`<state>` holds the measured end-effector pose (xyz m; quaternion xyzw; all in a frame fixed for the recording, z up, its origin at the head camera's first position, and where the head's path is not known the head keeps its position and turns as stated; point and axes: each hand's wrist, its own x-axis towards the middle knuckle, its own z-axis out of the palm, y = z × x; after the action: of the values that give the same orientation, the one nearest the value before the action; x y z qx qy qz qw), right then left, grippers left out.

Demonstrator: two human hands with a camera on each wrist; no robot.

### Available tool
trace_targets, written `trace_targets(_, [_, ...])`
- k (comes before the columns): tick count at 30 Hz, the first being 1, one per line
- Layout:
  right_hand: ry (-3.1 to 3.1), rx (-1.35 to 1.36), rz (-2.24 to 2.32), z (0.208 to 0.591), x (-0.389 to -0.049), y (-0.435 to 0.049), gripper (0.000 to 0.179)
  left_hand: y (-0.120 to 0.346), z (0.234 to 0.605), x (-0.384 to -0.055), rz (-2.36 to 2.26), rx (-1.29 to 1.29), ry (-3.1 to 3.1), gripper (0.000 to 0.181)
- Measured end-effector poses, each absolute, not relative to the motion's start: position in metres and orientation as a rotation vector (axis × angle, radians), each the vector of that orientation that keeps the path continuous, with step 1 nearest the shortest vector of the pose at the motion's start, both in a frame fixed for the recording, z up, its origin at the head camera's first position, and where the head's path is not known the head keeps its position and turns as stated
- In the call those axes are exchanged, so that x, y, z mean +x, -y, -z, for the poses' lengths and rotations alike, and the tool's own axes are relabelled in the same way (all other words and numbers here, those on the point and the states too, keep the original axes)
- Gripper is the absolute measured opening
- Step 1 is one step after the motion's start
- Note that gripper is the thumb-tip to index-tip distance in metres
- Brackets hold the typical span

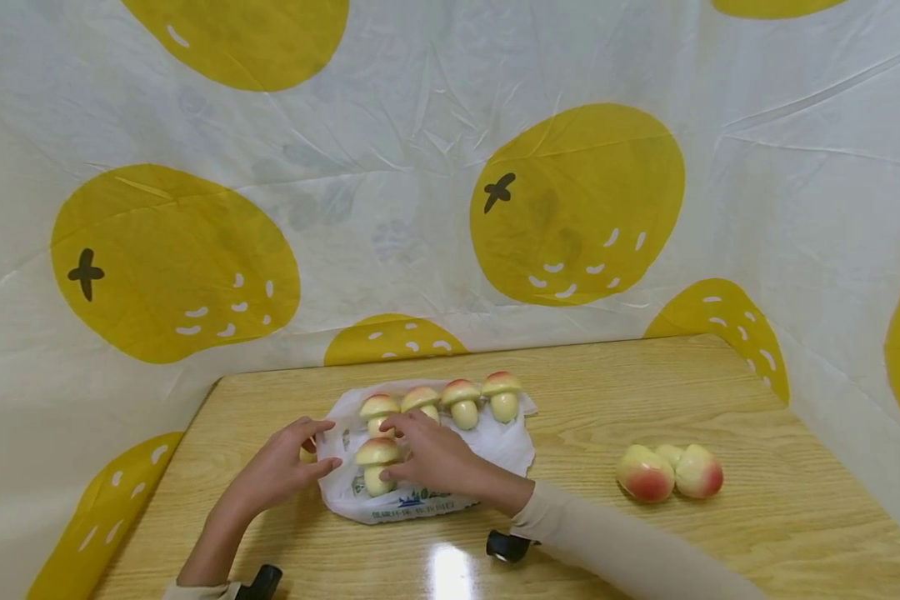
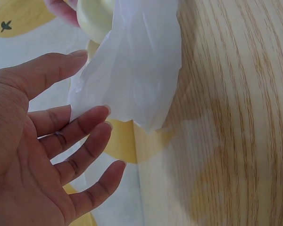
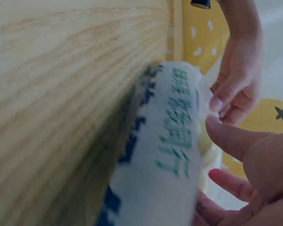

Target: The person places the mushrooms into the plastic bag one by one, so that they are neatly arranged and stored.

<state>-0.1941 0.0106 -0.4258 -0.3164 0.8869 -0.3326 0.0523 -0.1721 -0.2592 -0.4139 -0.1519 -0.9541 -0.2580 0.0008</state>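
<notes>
Several yellow toy mushrooms with reddish caps lie on a white plastic bag (image 1: 498, 450) printed with blue and green. Most form a row at the back, such as the mushroom (image 1: 502, 397) at its right end. My right hand (image 1: 438, 454) holds the front mushroom (image 1: 377, 452), thumb by its stem and fingers beyond its cap. My left hand (image 1: 288, 462) is at the bag's left edge, its fingers spread apart. In the left wrist view, the bag's edge (image 2: 132, 70) hangs between thumb and fingertips; whether they touch it is unclear. The right wrist view shows the bag's printed side (image 3: 174, 122) up close.
Toy peaches (image 1: 645, 475) with red blushes sit together on the right of the wooden table (image 1: 585, 550). A white cloth (image 1: 390, 233) with large yellow fruit prints hangs behind and beside the table. Black wrist cameras (image 1: 507, 546) are strapped to both wrists.
</notes>
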Motion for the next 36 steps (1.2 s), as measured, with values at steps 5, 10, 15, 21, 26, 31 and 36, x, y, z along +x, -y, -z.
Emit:
trace_targets(5, [-2.647,-1.008,1.073,0.415,-0.196,-0.033,0.059,0.258,0.414,-0.172,0.782,-0.473,2.992,0.058])
trace_targets(10, [-2.605,-1.02,1.087,0.404,-0.197,-0.058,0.051,0.257,0.414,-0.172,0.784,-0.47,2.996,0.059])
trace_targets(15, [-2.586,-1.056,1.035,0.396,-0.197,-0.082,0.042,0.257,0.414,-0.173,0.786,-0.473,2.996,0.059])
trace_targets(21, [-2.567,-1.048,1.015,0.388,-0.196,-0.111,0.038,0.258,0.414,-0.172,0.786,-0.478,3.004,0.06])
trace_targets(26, [-2.542,-1.036,1.049,0.38,-0.197,-0.136,0.034,0.259,0.414,-0.172,0.798,-0.474,2.999,0.06])
trace_targets(31, [-2.542,-0.98,1.042,0.376,-0.196,-0.157,0.032,0.259,0.414,-0.173,0.8,-0.463,3.012,0.06])
trace_targets(36, [-2.537,-0.987,1.006,0.375,-0.195,-0.176,0.033,0.258,0.412,-0.172,0.802,-0.457,3.018,0.06])
